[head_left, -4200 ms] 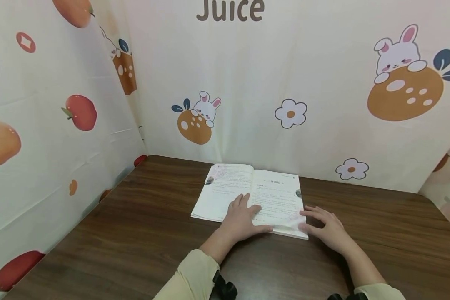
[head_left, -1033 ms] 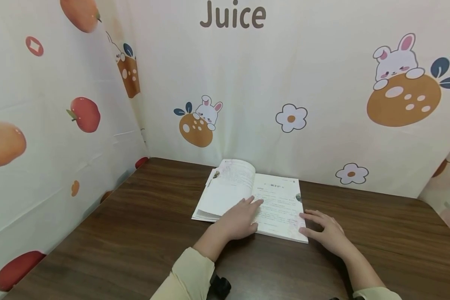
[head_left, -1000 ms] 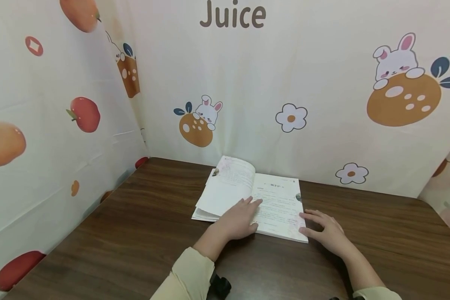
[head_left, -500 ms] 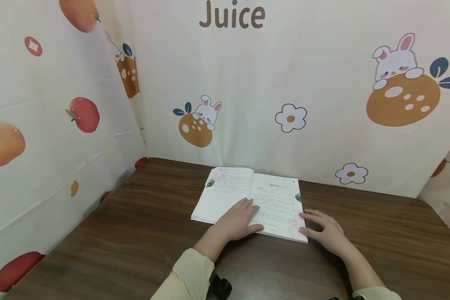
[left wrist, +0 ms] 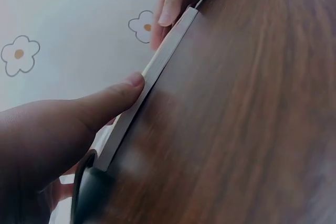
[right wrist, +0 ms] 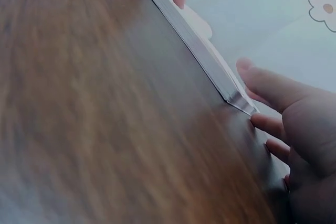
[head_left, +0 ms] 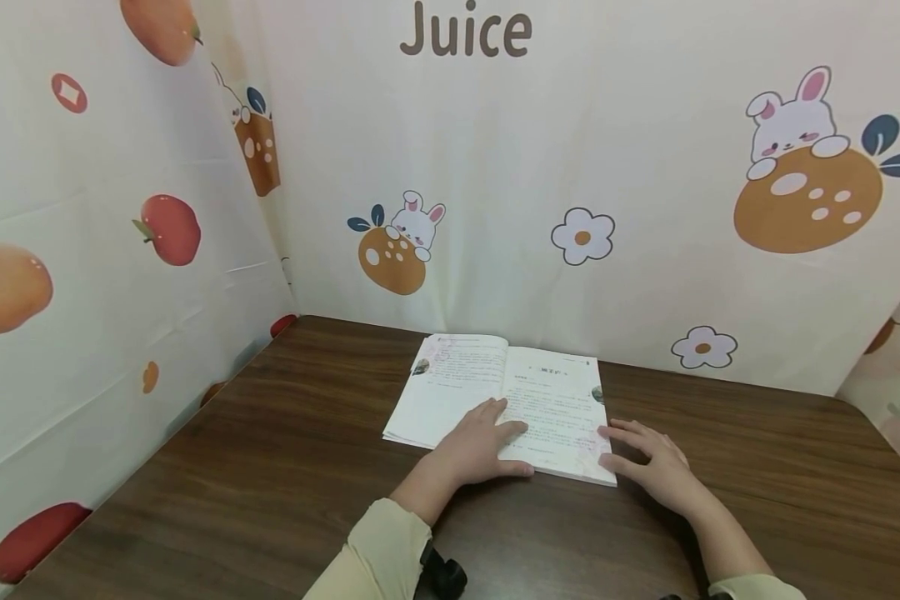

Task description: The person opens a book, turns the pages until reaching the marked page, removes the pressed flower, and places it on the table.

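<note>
An open book with printed pages lies flat on the brown table, its left page lying down. Across the book's lower middle rests my left hand, fingers spread over the pages. Its thumb lies along the near edge of the book, seen in the left wrist view. By the book's right edge is my right hand, fingers loosely bent. In the right wrist view its thumb is over the near right corner and its fingertips are beside the page edges.
The wood-grain table stretches to both sides of the book. A white curtain with printed fruit, rabbits and flowers hangs behind the table and along its left side. Black wrist devices sit at the sleeves.
A second ago the left page was raised and curled at its far end; it has since come down flat. The left thumb has swung out to the right. My right hand has stayed put.
</note>
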{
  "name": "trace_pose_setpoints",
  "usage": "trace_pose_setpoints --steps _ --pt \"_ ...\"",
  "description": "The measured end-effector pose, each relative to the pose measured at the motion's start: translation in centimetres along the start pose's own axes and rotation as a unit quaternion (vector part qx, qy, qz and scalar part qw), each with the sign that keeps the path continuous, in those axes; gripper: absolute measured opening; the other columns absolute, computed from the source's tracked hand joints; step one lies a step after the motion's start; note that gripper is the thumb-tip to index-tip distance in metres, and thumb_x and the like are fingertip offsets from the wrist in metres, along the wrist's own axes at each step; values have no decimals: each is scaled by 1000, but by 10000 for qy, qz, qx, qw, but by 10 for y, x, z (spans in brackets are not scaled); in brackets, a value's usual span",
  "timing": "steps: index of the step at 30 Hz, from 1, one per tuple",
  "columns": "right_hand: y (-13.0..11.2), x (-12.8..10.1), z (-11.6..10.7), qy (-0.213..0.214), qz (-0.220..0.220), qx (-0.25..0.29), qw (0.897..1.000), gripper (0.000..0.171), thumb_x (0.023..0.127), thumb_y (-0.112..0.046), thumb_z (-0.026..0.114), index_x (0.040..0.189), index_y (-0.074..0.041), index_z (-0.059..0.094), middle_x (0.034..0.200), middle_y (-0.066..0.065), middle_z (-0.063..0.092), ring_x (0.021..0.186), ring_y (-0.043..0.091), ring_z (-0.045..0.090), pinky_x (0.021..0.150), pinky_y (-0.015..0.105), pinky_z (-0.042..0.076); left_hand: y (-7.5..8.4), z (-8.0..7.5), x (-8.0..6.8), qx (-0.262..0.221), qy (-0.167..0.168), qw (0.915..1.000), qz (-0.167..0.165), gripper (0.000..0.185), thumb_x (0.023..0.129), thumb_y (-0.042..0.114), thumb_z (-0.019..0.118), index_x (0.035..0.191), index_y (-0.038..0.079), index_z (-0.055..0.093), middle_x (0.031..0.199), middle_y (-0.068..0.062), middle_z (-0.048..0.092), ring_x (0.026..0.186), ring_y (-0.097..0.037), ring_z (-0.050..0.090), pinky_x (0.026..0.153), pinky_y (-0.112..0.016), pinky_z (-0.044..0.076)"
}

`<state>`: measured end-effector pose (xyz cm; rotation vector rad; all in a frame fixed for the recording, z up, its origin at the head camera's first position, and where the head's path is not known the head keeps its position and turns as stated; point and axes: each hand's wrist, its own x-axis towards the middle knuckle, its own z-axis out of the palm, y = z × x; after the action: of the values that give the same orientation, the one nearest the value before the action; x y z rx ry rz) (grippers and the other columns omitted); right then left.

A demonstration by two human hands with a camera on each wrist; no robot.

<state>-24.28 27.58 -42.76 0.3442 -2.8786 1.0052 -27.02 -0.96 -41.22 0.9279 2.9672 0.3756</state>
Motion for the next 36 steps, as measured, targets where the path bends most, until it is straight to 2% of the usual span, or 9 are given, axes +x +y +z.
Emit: trace_pose_setpoints --steps 7,14,19,29,32,36 --pt "4 -2 -3 -153 -241 186 9994 53 79 -39 70 124 -13 59 140 21 37 130 48 19 99 66 2 2 9 3 160 350 9993 32 71 75 69 55 131 25 52 144 -8 32 134 -27 25 106 -44 22" --pt "5 -2 -3 -210 -279 175 9992 56 76 -40 73 124 -14 60 140 21 37 130 48 19 99 66 1 4 12 6 339 673 9970 173 63 76 69 55 121 25 59 135 -3 43 126 -21 35 100 -45 29" --pt "5 -1 -2 -138 -251 112 9995 55 77 -40 72 123 -14 60 139 20 38 130 47 20 99 65 3 5 12 7 415 712 9963 227 59 76 68 56 117 25 61 126 0 49 119 -18 41 96 -47 31" --pt "1 -1 -2 -8 -247 -67 9997 65 77 -42 72 131 -13 51 137 21 41 129 47 24 98 65 7 7 11 7 453 699 9963 211 57 77 67 55 116 26 63 124 2 52 117 -17 43 96 -46 31" --pt "0 -2 -3 -43 -119 24 9999 69 80 -43 68 136 -10 44 139 23 38 128 48 23 98 65 6 6 10 7 411 681 9966 204 55 78 66 54 115 26 63 124 2 52 117 -17 43 96 -47 30" --pt "-2 -1 -5 -47 61 287 9996 63 92 -42 51 140 -3 37 141 25 35 129 48 22 99 65 4 7 10 7 315 679 9970 187 49 81 64 53 112 28 65 123 3 53 117 -16 43 97 -47 30"
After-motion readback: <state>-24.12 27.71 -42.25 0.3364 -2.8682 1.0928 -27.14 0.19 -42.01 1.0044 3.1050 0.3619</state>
